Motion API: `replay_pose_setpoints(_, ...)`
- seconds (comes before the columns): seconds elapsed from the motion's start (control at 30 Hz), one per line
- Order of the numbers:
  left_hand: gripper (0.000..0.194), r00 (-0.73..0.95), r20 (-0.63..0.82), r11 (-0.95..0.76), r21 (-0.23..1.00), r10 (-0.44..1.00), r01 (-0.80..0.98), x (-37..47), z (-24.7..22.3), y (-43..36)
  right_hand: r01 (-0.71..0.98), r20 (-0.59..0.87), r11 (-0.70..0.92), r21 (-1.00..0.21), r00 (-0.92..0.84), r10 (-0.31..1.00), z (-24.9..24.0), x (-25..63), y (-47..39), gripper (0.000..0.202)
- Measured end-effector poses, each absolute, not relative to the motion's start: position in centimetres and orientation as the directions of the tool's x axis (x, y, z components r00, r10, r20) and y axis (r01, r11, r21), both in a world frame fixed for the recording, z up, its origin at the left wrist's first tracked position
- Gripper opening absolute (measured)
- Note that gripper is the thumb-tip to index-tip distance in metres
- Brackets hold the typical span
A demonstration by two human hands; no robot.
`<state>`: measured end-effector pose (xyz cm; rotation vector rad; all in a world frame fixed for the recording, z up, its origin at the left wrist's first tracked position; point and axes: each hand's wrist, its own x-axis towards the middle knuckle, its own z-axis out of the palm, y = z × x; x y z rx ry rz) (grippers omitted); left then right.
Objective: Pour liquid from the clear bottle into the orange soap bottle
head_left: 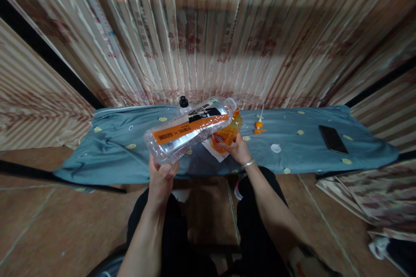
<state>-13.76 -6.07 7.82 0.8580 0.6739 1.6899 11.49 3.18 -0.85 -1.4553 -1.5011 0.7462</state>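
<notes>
"One clear bottle (191,130) and one amber bottle (231,130): anything legible?"

"Characters upside down on the clear one's orange-banded label (175,133), an X among them; the amber one's print is too small."

"Fingers?"

"Left hand (163,175) curled around the clear base, tilting it; right hand (238,149) wrapped around the amber bottle, near that clear mouth."

"Nearby?"

"A black-capped bottle (183,103) behind, orange pump (258,125) and dark phone (333,139) rightward, on blue-green cloth (113,158); striped curtains (208,39) beyond."

Clear bottle (190,135), orange-and-black label (195,122), amber bottle (229,131), orange pump (258,125), yellow-patterned teal cloth (292,156), black phone (333,139)
</notes>
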Motion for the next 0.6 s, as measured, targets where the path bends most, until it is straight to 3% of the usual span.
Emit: replay_pose_setpoints(0.6, 0.042, -0.159, 0.212, -0.265, 0.781, 0.964, -0.566, -13.85, 7.62, -5.99, 0.462, 0.198, 0.135, -0.876, 0.089, 0.976, -0.50, 11.35, 2.96, 0.073)
